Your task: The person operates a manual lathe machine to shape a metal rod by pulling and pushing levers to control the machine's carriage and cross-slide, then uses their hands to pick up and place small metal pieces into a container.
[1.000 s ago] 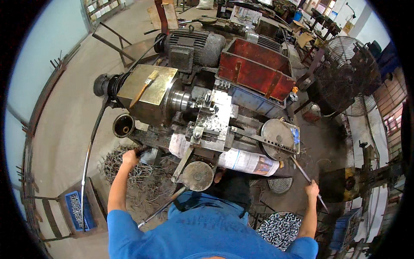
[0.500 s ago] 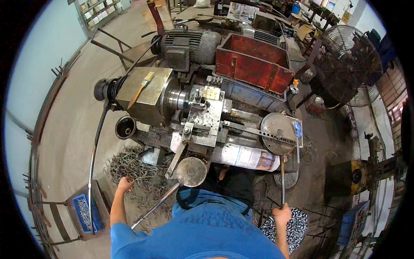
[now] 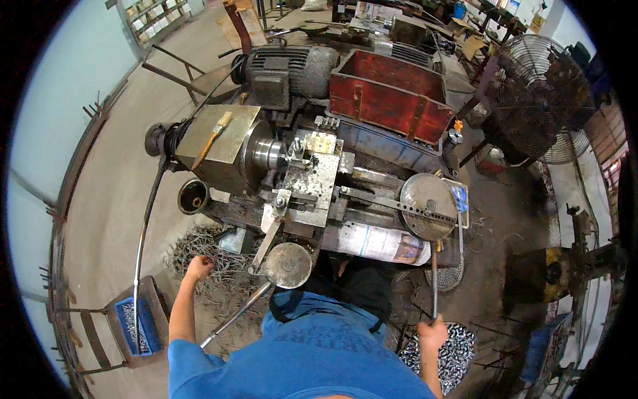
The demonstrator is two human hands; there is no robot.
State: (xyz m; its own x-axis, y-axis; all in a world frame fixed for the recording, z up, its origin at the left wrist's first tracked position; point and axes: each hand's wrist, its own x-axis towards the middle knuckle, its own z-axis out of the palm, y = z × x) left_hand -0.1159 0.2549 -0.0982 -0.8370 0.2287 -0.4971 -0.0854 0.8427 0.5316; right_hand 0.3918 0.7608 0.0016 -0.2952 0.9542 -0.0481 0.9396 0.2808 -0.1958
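Note:
A small lathe stands in front of me, with its metal spindle point(image 3: 267, 154) facing a chip-covered tool slide point(image 3: 309, 183). My right hand point(image 3: 432, 332) is wrapped round a steel lever rod point(image 3: 434, 282) that runs down from the round plate point(image 3: 428, 207) at the lathe's right end. Over a heap of curled metal shavings point(image 3: 229, 266) at the left is my left hand point(image 3: 200, 267), its fingers closed together. Whatever is in them, if anything, is too small to make out. Close by, a second lever rod point(image 3: 238, 316) slants down from a smaller round plate point(image 3: 289, 265).
A red metal bin point(image 3: 389, 100) sits on a blue crate point(image 3: 385, 143) behind the lathe. A brush point(image 3: 214, 137) lies on the headstock. Small metal parts fill a blue tray point(image 3: 136, 326) at left and a container point(image 3: 455, 356) at right. A large fan point(image 3: 541, 100) stands far right.
My left hand has moved slightly up and to the right over the shavings. The tool slide and its small round plate have shifted slightly left. My right hand stays on its lever.

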